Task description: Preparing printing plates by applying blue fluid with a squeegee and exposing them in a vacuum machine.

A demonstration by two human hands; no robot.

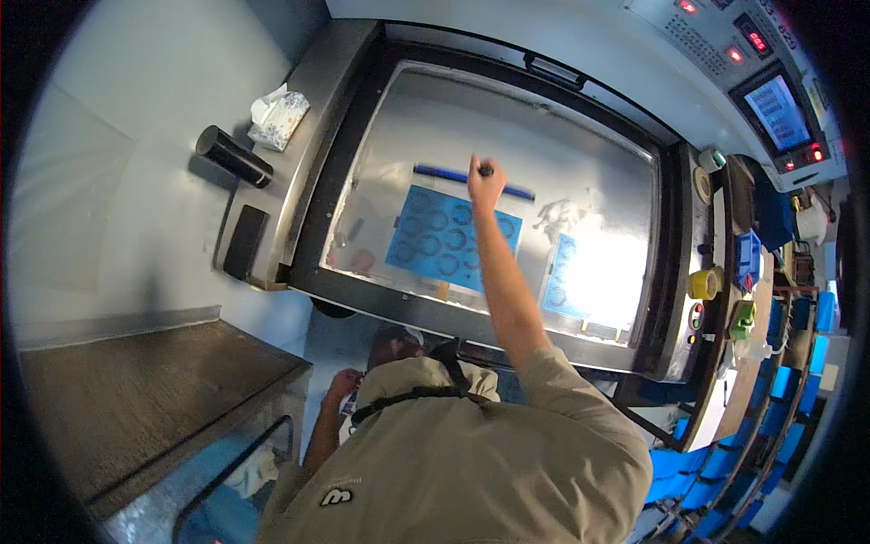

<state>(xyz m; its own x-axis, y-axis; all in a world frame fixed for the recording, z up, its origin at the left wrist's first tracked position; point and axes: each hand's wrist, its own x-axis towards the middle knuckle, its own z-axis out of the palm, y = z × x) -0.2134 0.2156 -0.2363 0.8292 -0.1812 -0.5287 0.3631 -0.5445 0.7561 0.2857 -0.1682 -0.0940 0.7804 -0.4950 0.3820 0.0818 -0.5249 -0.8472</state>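
Observation:
My right hand (487, 184) is closed around the dark handle of a long blue squeegee (441, 172), held over a framed grey work surface (435, 109). The blade spans both sides of my fist, just beyond a blue sheet (421, 238) marked with several dark rings. My forearm crosses the right part of that sheet and hides some rings. To the right lies a second ringed blue sheet (559, 286), partly washed out by bright glare. My left hand (343, 384) is low beside my body with its fingers curled; what it holds, if anything, is hidden.
A dark raised frame (313, 227) borders the surface. On the left ledge are a tissue pack (279, 118), a black cylinder (234, 156) and a flat black object (246, 241). Yellow tape (702, 285) stands at the right, below a control panel with a lit screen (778, 111).

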